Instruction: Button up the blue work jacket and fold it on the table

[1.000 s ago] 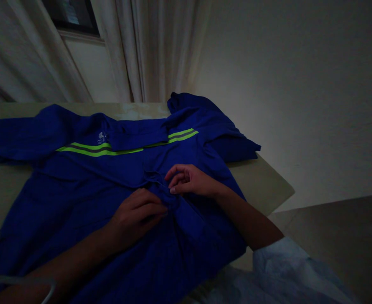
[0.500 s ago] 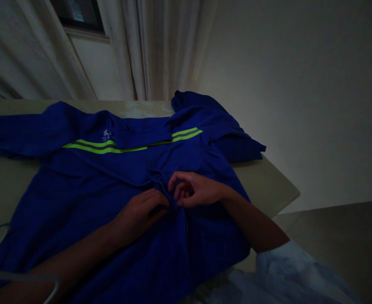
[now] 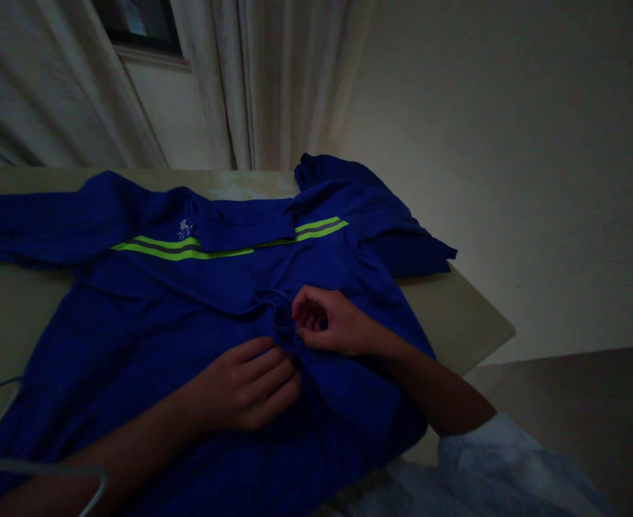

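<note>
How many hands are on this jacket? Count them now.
2: the left hand lies on the front of the blue work jacket, and the right hand sits just beside its cord loop, higher up. No others show.

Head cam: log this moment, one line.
left hand: on blue jacket | right hand: curled beside cord | jacket: lying on table

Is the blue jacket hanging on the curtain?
No, the blue jacket lies spread on the table, under the left hand and right hand.
</note>
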Motion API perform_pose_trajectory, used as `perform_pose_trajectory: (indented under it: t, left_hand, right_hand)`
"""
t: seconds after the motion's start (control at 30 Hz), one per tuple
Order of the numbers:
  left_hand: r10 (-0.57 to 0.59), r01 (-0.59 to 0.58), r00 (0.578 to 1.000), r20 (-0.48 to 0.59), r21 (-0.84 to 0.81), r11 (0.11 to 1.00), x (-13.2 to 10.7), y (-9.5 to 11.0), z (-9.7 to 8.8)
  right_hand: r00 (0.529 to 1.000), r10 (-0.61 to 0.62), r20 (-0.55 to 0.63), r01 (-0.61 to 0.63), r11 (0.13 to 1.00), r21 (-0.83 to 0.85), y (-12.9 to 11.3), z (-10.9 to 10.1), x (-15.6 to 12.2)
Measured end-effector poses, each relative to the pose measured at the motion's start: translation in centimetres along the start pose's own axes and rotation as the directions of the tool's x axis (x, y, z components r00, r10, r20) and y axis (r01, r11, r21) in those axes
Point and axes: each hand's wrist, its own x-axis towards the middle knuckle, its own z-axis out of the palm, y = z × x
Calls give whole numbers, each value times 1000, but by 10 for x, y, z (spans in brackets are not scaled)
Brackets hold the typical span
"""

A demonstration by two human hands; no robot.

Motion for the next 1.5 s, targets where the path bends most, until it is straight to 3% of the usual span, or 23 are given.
perform_pose_trajectory:
  t: [0.13,0.23,0.3,0.53,0.7,0.83,1.1,1.23,1.4,1.5]
  left_hand:
    - [-164,163,986,-30,-6,987,-5,-7,8]
    - [-324,323,945,-35,-34,946,-6,-10,12]
    - [-352,351,935,-32,-38,936,-5,-10,13]
    - [-262,263,965,-27,26,964,-5,-10,11]
    - [-266,269,963,45,-82,960,-7,-14,15]
    - [-285,281,959,6,-190,941,-8,-14,18]
    - [-211,211,977,6,-74,975,-7,-6,11]
    - [-196,196,980,22,0,981,-4,-3,7]
    - [-248,246,967,51,51,968,-6,-2,8]
    - [-255,255,967,2,46,966,-6,-2,10]
  right_hand:
    - [987,31,160,-37,999,40,5,3,2]
    - [985,72,158,-85,994,73,10,2,4]
    - [985,77,151,-87,994,60,12,1,5]
    - [995,38,90,-29,994,-104,9,-3,3]
    - [984,95,153,-106,992,65,14,-4,7]
    - [956,170,239,-229,942,246,21,-6,10]
    - [947,203,248,-276,911,306,24,-1,12]
    - [951,192,243,-263,916,303,25,-1,13]
    - [942,96,322,-196,936,293,29,-8,15]
    - [948,42,315,-128,957,259,32,-9,15]
